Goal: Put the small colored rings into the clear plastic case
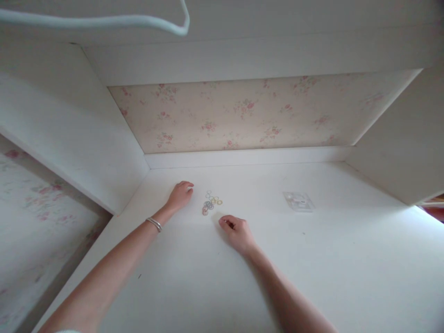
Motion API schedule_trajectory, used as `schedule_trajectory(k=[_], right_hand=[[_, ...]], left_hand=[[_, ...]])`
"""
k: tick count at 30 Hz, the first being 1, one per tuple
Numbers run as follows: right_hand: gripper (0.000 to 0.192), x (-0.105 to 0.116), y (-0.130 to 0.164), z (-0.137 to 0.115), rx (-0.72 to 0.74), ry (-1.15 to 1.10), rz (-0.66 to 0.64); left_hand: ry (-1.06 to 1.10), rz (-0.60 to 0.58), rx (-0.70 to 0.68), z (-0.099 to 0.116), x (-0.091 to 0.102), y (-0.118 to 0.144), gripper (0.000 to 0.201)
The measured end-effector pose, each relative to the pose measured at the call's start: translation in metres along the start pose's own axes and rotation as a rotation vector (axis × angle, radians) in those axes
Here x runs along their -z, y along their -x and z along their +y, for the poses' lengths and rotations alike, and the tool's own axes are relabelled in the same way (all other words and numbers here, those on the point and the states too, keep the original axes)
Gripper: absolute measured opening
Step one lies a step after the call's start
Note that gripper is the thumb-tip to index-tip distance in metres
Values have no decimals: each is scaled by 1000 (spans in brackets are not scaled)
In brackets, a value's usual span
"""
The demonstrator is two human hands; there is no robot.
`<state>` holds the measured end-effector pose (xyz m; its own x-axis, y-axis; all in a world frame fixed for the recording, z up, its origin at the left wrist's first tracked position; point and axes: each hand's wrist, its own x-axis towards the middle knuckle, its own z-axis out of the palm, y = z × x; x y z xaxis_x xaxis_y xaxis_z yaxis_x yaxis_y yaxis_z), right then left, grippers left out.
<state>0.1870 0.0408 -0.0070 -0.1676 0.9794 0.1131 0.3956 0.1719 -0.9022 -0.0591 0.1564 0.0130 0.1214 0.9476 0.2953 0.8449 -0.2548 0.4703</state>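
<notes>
Both hands lay out on the white table [312, 277], one on each side of a small heap of thin rings [210, 202] in yellow, grey and pinkish colours. The left hand [180, 195], with a bracelet [154, 224] on its wrist, rested just left of the heap with its fingers curled loosely under; nothing could be seen between them, and they stood a little apart from the nearest ring. The right hand [237, 232] sat just below and to the right of the heap, its fingers [225, 223] drawn together toward the thumb as if pinching, though whether anything was caught there was too small to tell. The rings themselves lay overlapping in one loose cluster, near the back edge of the table below the flowered wallpaper [243, 115]. Well off to the right lay a small clear plastic bag or packet [299, 201], flat and untouched, with what it held unclear. Judging by this, the work with the rings looked barely begun: the heap was unsorted, no ring lay set aside, and nearly all remained to be handled.
</notes>
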Motion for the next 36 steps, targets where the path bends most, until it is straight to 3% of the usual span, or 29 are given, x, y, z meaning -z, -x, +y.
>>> schedule_trajectory(k=[3,6,11,15,19,25,30,33,36], right_hand=[[29,0,-2,0,-23,-33,27],[28,0,-2,0,-23,-36,32],[28,1,-1,-2,-17,-27,20],[27,1,-1,-2,-1,-24,24],[28,0,-2,1,-1,-1,34],[30,1,-2,0,8,2,28],[30,1,-2,-1,1,-8,22],[30,1,-2,-2,13,-8,20],[29,1,-1,-2,22,0,24]], left_hand=[[-39,-147,-154,0,5,15,29],[-104,-255,-321,16,2,25,46],[-106,-340,-358,47,-14,22,49],[5,-331,-343,68,-31,21,28],[69,-312,-300,83,-44,25,19],[165,-225,-125,74,-36,19,25],[108,-182,-143,60,-19,14,31],[58,-224,-182,66,-17,23,23],[40,-268,-308,80,-24,37,22]])
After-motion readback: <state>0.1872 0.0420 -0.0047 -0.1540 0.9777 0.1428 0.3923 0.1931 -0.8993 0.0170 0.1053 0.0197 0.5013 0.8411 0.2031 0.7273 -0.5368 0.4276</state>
